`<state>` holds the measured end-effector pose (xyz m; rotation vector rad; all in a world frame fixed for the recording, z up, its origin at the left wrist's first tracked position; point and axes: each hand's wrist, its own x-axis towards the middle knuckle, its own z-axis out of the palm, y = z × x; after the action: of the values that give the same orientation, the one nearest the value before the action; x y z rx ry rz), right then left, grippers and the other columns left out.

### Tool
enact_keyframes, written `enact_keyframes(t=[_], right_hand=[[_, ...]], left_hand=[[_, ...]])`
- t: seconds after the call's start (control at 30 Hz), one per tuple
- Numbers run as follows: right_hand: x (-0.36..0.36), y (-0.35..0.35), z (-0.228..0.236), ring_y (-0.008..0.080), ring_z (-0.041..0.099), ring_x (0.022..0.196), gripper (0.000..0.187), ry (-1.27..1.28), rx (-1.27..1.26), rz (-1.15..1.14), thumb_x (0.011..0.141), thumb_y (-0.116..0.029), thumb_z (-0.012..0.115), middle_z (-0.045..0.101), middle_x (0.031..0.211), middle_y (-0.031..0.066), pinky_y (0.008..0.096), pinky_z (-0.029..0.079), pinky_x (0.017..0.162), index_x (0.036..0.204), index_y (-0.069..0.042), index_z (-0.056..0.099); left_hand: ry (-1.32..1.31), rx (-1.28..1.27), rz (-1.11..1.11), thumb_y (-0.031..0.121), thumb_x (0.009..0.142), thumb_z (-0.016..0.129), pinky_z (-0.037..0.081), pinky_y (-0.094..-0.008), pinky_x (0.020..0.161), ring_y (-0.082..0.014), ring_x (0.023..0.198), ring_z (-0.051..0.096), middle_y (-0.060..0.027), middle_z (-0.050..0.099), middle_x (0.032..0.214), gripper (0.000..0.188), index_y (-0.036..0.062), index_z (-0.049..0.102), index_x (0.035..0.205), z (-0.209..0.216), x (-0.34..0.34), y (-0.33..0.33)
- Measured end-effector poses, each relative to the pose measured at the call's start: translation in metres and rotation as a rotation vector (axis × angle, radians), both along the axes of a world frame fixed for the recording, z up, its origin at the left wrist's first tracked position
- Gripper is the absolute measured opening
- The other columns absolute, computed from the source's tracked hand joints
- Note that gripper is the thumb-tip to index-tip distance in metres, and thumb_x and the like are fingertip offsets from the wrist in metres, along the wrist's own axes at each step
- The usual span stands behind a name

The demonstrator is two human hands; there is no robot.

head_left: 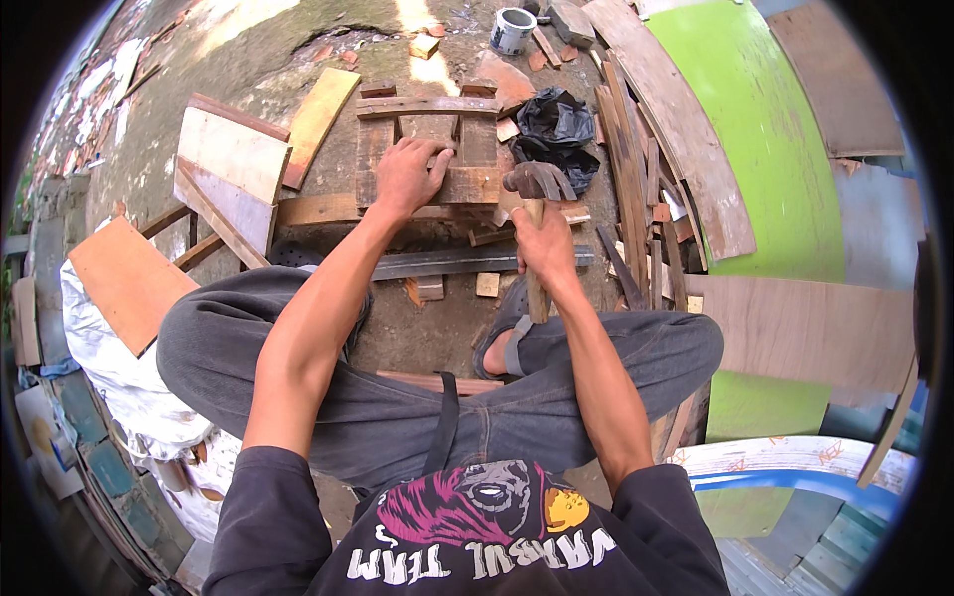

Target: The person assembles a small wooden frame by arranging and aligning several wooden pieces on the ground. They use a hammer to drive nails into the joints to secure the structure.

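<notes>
Rough, bare ground [427, 333] serves as the work area, strewn with offcuts and rubble. Wooden assembly [482, 186] sits on it beyond the person's folded legs, ahead of centre. State of hands: left hand [409, 177] lies on the assembly, fingers loosely spread and gripping nothing visible; right hand [544, 241] is wrapped round the handle of a hammer [539, 181], high up near the head. Hammer head is just beside the assembly's right end; contact cannot be told. Technique (judgement): bear down with the left palm so the boards do not rock — fingertips well away from the striking face. A lower hold on the handle would probably give a fuller swing. Obstructions: black plastic bag [553, 117] and stacked wood strips [624, 149] crowd the right side; dark metal bar [447, 262] lies across the near side — right foot [497, 348] close to the handle's end. Green panel [740, 79] stretches farther right.
</notes>
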<state>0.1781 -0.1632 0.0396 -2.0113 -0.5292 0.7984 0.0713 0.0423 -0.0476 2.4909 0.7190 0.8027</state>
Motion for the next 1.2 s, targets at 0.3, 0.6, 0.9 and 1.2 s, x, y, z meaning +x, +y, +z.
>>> enact_keyframes(t=[0.3,0.6,0.9,1.2], right_hand=[[0.01,0.03,0.06,0.0102,0.051,0.042,0.027,-0.11,0.114,0.042,0.098,-0.026,0.061,0.052,0.06,0.0016,0.0285,0.042,0.038,0.094,0.0,0.054],[-0.022,0.024,0.005,0.0364,0.068,0.072,0.019,-0.596,0.319,0.068,0.092,-0.015,0.065,0.066,0.074,0.0217,0.0443,0.053,0.07,0.101,0.002,0.065],[0.0,0.032,0.063,0.013,0.051,0.041,0.03,-0.243,0.148,0.032,0.098,-0.025,0.062,0.054,0.057,0.0038,0.0307,0.042,0.038,0.087,0.003,0.062],[-0.003,0.014,-0.003,0.0129,0.048,0.041,0.022,-0.168,0.154,-0.006,0.095,-0.02,0.06,0.053,0.06,0.0048,0.0305,0.041,0.037,0.088,0.0,0.057]], left_hand=[[0.46,-0.003,-0.096,0.039,0.106,0.036,0.046,-0.0451,0.089,-0.0358,0.079,0.068,-0.0193,0.072,0.078,0.052,0.0096,0.074,0.087,-0.008,-0.005,0.01],[0.546,-0.09,-0.167,0.039,0.107,0.033,0.049,-0.0492,0.083,-0.0413,0.068,0.067,-0.023,0.067,0.067,0.065,0.0063,0.068,0.063,-0.005,0.0,0.015],[0.663,-0.16,-0.204,0.041,0.108,0.021,0.046,-0.0499,0.096,-0.0418,0.078,0.069,-0.0228,0.071,0.076,0.071,0.0041,0.074,0.076,0.003,0.002,0.018],[0.498,-0.079,-0.177,0.04,0.108,0.029,0.05,-0.0495,0.083,-0.0434,0.066,0.066,-0.0242,0.066,0.066,0.07,0.0057,0.068,0.06,-0.007,0.002,0.01]])
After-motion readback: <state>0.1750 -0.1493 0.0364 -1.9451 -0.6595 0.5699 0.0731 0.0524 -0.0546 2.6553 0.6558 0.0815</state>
